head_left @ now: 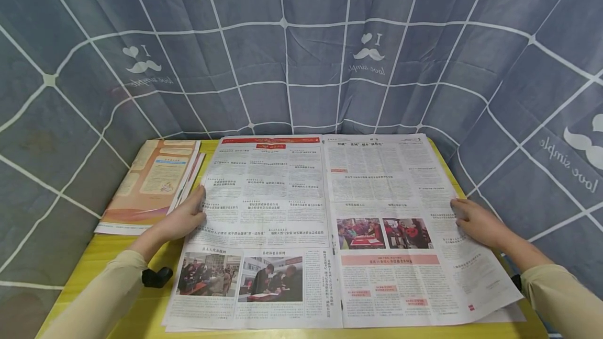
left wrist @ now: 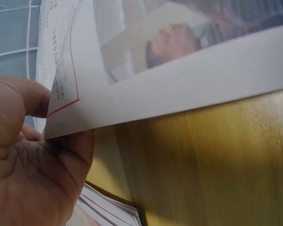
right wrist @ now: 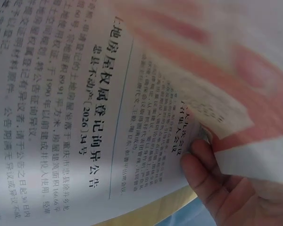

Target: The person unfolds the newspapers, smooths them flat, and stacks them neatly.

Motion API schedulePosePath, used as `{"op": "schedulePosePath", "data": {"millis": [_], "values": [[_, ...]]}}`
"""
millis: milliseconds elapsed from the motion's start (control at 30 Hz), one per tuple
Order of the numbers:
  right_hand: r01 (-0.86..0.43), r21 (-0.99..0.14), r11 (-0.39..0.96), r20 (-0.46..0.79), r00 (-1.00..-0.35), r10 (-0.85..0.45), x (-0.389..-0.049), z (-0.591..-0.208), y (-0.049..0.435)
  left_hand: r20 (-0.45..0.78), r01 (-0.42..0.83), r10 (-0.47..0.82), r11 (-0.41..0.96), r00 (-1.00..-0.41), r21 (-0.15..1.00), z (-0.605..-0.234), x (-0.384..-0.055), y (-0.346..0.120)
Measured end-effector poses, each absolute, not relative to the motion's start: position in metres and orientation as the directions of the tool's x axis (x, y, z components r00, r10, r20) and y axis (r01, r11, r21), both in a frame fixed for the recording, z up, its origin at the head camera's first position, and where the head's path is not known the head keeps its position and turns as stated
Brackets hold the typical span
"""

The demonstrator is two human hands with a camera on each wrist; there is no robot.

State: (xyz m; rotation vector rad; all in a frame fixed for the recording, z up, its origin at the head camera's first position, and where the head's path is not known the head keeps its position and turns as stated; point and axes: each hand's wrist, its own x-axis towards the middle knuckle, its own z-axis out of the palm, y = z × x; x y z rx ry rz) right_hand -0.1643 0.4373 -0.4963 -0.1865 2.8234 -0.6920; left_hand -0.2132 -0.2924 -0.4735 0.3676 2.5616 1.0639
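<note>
A spread-out newspaper [head_left: 282,208] covers most of the table, its centre fold running away from me. My left hand [head_left: 183,217] grips its left edge. In the left wrist view the thumb lies over the page [left wrist: 127,101] and the fingers are under it, with the edge raised above the wood-grained surface. At the right edge, my right hand [head_left: 482,225] pinches the upper sheet, whose near right corner lifts off the pages below. The right wrist view shows this hand [right wrist: 226,190] holding the curled sheet, with another printed page [right wrist: 61,122] beneath.
Left of the newspaper lies a stack of papers with an orange printed cover [head_left: 151,187]. The yellow table [head_left: 85,281] shows along the left and front. A grey curtain with white grid lines [head_left: 311,56] hangs around the back and sides.
</note>
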Motion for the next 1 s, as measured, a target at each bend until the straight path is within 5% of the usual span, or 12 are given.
{"op": "schedulePosePath", "data": {"millis": [1000], "values": [[-0.042, -0.478, 0.878, -0.209, -0.965, -0.159, -0.1603, -0.4993, 0.4355, -0.254, 0.105, 0.379, 0.712, -0.89, 0.694, -0.4698, -0.2161, -0.2912]]}}
